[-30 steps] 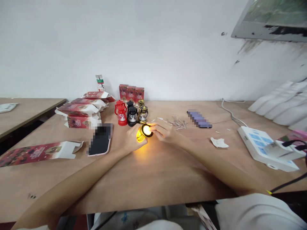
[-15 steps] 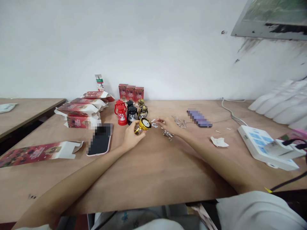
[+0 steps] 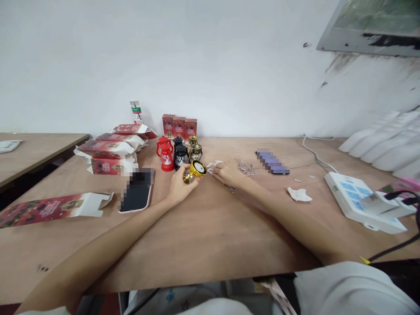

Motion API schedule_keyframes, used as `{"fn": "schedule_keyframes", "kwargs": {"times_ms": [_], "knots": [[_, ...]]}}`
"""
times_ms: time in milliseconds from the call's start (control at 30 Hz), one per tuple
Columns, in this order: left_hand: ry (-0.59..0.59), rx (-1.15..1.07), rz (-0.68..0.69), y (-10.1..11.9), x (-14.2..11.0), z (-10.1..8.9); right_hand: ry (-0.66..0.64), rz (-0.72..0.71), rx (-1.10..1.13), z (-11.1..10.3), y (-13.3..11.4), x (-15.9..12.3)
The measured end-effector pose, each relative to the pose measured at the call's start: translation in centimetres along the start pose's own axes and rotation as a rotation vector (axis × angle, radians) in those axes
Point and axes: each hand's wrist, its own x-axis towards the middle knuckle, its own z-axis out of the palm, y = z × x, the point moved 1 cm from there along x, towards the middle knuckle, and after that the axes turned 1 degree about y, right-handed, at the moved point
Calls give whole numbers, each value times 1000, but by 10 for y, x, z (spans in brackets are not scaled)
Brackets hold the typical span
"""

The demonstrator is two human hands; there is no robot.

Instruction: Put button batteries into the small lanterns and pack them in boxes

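My left hand (image 3: 181, 186) is closed around a gold miniature lantern (image 3: 198, 169), tilted so that its round base with a pale disc faces up toward me. Just to the right, my right hand (image 3: 229, 175) reaches down to the tabletop with its fingers drawn together. Small white pieces (image 3: 215, 163) lie by those fingertips; whether one is pinched between them is hidden. Under the right palm's edge a little heap of small metal parts (image 3: 229, 188) shows partly. Behind the left hand stand red lanterns (image 3: 166, 158), black lanterns (image 3: 181, 157) and gold-and-black lanterns (image 3: 196, 154).
More metal parts (image 3: 246, 168) lie beyond my right hand, near a purple-screened phone (image 3: 272, 162). At the left are a dark phone (image 3: 136, 192), red cartons (image 3: 108, 151) and a flattened carton (image 3: 55, 208). A white power strip (image 3: 361, 197) and crumpled paper (image 3: 299, 194) lie right.
My right hand has shifted slightly left and down, now covering more of the near metal parts. The lantern in my left hand stays almost in place.
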Motion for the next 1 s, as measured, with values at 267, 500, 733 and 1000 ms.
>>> {"fn": "schedule_keyframes", "kwargs": {"times_ms": [267,500,733,1000], "knots": [[-1,-6,1,-1,0,0,69,143,170,2,2,-1],[-6,-9,57,1,-2,0,218,250,386,0,1,-1],[-55,-20,154,2,-4,-1,620,327,1124,-43,-24,3],[-13,2,227,2,-4,-3,473,75,1104,-66,-43,-5]]}}
